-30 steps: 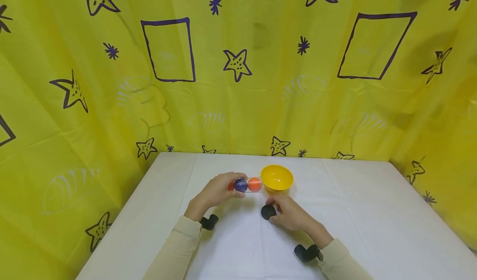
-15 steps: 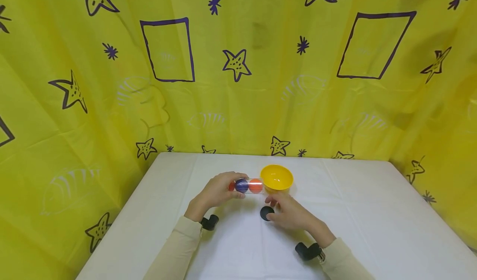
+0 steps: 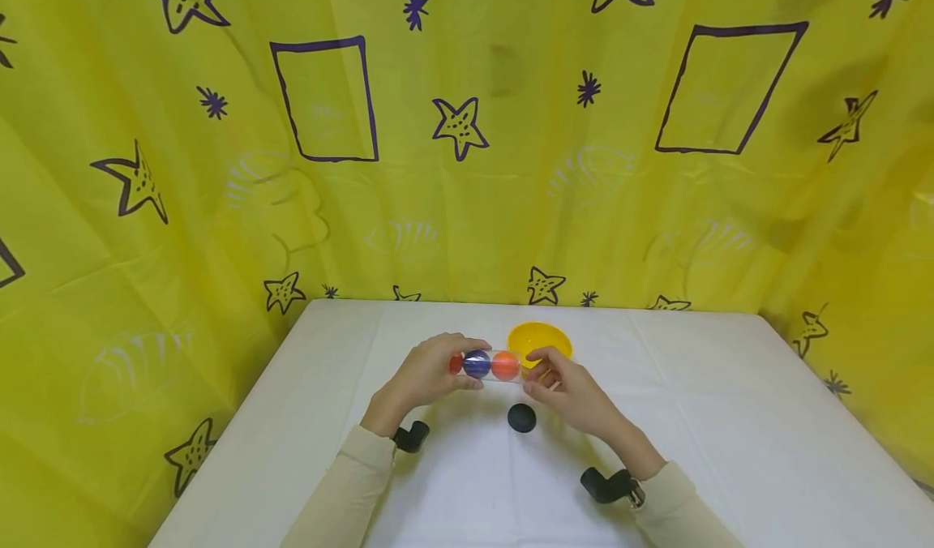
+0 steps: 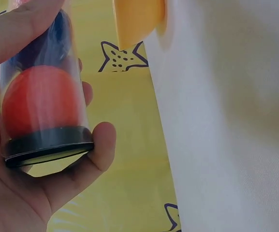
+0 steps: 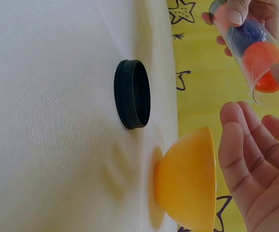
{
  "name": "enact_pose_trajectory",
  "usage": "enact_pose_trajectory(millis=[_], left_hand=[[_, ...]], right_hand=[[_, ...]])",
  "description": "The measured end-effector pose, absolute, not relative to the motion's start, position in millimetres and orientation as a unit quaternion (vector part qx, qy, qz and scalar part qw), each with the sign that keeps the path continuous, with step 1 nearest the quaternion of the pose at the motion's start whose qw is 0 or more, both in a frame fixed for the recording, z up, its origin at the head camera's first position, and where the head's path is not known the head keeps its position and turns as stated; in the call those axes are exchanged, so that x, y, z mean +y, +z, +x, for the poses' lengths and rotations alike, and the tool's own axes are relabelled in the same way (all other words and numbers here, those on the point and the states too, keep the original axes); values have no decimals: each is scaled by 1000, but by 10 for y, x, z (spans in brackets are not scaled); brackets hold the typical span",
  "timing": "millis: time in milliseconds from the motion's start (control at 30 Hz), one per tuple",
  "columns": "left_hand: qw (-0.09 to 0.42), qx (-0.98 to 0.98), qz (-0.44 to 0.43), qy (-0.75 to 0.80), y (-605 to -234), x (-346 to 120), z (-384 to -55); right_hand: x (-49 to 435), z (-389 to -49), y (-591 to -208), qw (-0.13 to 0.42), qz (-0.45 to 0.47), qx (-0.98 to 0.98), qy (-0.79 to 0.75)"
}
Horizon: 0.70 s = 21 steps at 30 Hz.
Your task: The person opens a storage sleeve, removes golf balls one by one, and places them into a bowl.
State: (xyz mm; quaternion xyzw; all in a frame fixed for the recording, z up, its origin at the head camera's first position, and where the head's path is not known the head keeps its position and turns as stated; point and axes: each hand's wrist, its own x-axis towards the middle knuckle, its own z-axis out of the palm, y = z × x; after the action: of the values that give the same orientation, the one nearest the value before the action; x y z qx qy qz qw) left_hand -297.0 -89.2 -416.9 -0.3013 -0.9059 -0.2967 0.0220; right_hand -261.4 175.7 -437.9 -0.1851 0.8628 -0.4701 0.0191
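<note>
L hand [image 3: 430,368] grips tube [image 3: 492,357] w/ balls [image 3: 505,366] in, over tabletop [image 3: 686,418]. R hand [image 3: 572,390] wide, fingers loose by tube's bare end; touching? can't tell. Prob. best: grip snug, tube lvl, so balls don't roll out. Lid [image 3: 521,418] on tabletop; bowl [image 3: 547,336] behind R hand.

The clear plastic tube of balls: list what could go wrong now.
If the left hand tips the uncapped end of the clear plastic tube down, the round orange ball nearest that end might roll out past the right hand. The round yellow bowl sits close to the right hand, so a bump could shift it. The round black cap lies off the tube on the white table and might get knocked away.
</note>
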Motion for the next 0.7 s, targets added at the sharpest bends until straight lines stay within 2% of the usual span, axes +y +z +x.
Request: enact_pose_trajectory(millis=[300, 700], left_hand=[[53, -912, -308, -266, -4139, -871, -2945], [76, -908, -315, -264, -4130, -874, -2944]], right_hand=[[1792, -2626, -4389, 14, -218, 850, -479], [1802, -2631, -4390, 31, -215, 843, -492]])
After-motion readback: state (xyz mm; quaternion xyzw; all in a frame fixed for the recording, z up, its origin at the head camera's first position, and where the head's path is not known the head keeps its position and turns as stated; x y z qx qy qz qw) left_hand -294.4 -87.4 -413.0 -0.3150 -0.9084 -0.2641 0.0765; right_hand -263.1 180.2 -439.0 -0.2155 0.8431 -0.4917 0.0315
